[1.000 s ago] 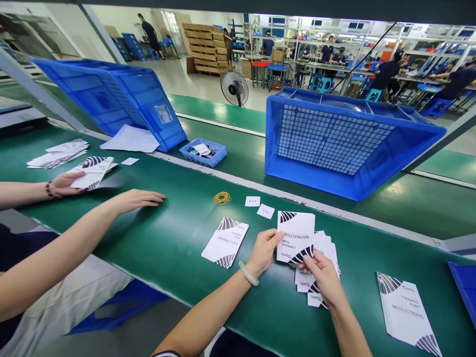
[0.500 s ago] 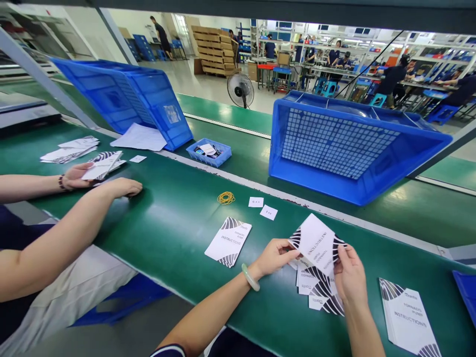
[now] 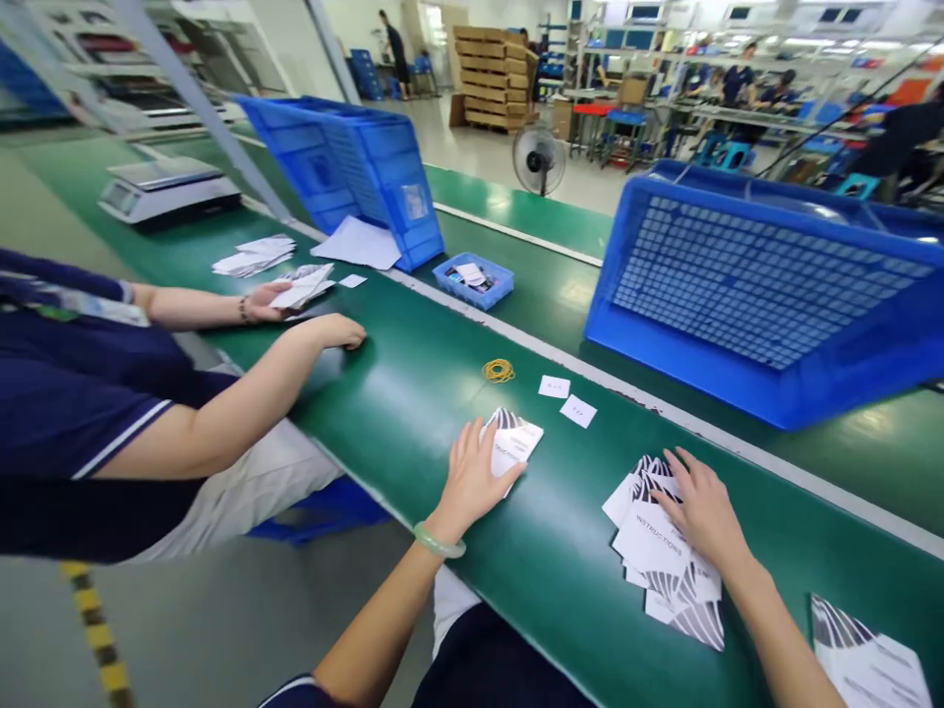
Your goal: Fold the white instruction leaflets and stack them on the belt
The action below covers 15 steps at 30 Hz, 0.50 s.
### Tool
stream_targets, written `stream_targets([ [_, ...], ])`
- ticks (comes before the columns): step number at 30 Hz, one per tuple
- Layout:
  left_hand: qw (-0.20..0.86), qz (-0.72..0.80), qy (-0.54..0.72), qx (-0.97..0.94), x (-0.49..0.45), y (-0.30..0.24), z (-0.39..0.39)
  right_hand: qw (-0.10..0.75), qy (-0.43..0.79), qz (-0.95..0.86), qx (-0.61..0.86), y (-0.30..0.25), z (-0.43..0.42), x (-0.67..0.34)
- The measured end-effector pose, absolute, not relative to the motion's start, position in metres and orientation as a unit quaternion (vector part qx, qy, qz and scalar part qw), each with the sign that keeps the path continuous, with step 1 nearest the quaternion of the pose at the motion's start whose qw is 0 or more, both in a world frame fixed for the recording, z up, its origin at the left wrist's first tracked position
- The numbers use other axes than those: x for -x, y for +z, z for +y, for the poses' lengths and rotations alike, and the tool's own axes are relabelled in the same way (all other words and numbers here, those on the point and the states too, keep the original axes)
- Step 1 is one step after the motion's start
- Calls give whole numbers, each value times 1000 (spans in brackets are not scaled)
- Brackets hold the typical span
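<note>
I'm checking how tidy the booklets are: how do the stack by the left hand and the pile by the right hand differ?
The stack looks squared up, while the pile is fanned out at uneven angles. The pile spreads wider over the green table than the stack. The left hand covers part of the stack; the right hand overlaps one side of the pile. Both show white covers with dark striped corners.

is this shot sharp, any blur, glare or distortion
All in the head view: blur softens the small print on the booklet pile, though INSTRUCTIONS is readable; writing on the cards is too smeared to read; pale sheen shows on the green table; the right-hand crate looks stretched toward the edge.
</note>
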<state>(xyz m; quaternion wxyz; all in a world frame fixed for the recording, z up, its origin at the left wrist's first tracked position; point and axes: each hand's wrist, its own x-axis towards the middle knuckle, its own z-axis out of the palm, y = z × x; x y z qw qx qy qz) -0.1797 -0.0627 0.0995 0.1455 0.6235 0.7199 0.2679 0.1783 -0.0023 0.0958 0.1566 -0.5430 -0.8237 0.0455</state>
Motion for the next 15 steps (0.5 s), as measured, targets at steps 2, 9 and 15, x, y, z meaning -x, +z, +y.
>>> stream_targets([
  [2,131,742,211,-623,185,86,-72,167,14,-813,558,78,-3,-177],
  [9,152,699,178,-676,174,78,-110,221,45,-833,505,96,-1,-144],
  [15,280,665,243,-649,168,90,-163,155,77,-932,319,74,-21,-34],
])
